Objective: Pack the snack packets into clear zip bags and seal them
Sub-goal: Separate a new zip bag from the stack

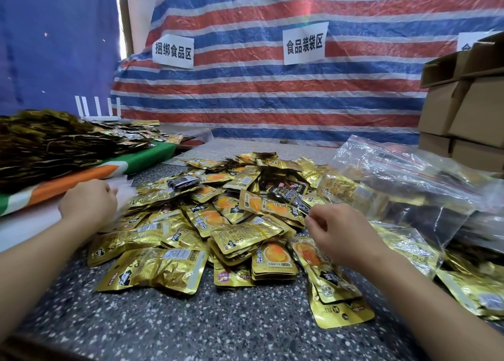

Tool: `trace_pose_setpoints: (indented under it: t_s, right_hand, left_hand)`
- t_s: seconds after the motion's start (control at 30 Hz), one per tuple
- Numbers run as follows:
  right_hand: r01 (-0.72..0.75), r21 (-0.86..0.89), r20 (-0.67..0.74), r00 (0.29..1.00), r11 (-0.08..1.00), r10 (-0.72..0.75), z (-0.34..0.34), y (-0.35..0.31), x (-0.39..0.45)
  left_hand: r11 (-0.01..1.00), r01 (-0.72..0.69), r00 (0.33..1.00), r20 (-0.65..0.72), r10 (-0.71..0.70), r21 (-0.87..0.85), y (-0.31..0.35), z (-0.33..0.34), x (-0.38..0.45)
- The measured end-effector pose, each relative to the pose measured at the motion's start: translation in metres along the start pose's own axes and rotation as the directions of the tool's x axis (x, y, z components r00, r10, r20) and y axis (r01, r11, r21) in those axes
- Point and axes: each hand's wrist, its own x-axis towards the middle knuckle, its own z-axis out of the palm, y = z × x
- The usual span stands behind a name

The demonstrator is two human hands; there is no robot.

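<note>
While your left hand (88,201) sits curled at the left edge of the heap with its knuckles toward the camera, whether it holds anything cannot be told. Your right hand (339,233) is curled at the heap's right side, fingertips meeting at the corner of a black snack packet (289,194); a firm pinch cannot be confirmed. Between both hands lies the pile of gold snack packets (218,224), spread loosely on the speckled countertop (191,328), with a second black packet (182,182) near the top left. Just right of your right hand, clear zip bags (403,186) with red seal strips lie stacked, holding gold and dark packets; whether they are sealed is not visible. Cardboard boxes (461,115) stand behind them. A separate mound of packets (49,145) lies on a green-and-orange cloth (114,166) at far left. Two paper signs (305,43) hang on the striped tarpaulin (272,96) behind.
</note>
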Motion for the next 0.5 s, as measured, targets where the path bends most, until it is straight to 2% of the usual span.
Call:
trace_pose_setpoints:
  t_s: [0.1, 0.37, 0.43, 0.5]
  right_hand:
    - [0.0, 0.004, -0.001, 1.0, 1.0, 0.0, 0.0, -0.001, 0.001]
    - [0.002, 0.025, -0.03, 1.0, 1.0, -0.001, 0.001, 0.003, 0.001]
    - [-0.02, 0.047, -0.05, 0.999, 0.999, 0.022, 0.001, 0.004, 0.001]
    - [-0.033, 0.092, -0.075, 0.996, 0.995, 0.04, 0.001, 0.004, 0.001]
  left_hand:
    - [1.0, -0.009, 0.999, -0.046, 0.009, -0.001, 0.004, -0.005, 0.003]
    - [0.961, -0.26, 0.944, -0.185, 0.274, 0.099, 0.05, -0.028, -0.012]
    - [0.942, -0.335, 0.921, -0.199, 0.335, 0.035, 0.079, -0.037, -0.027]
    - [0.922, -0.367, 0.921, -0.188, 0.341, -0.124, 0.11, -0.044, -0.045]
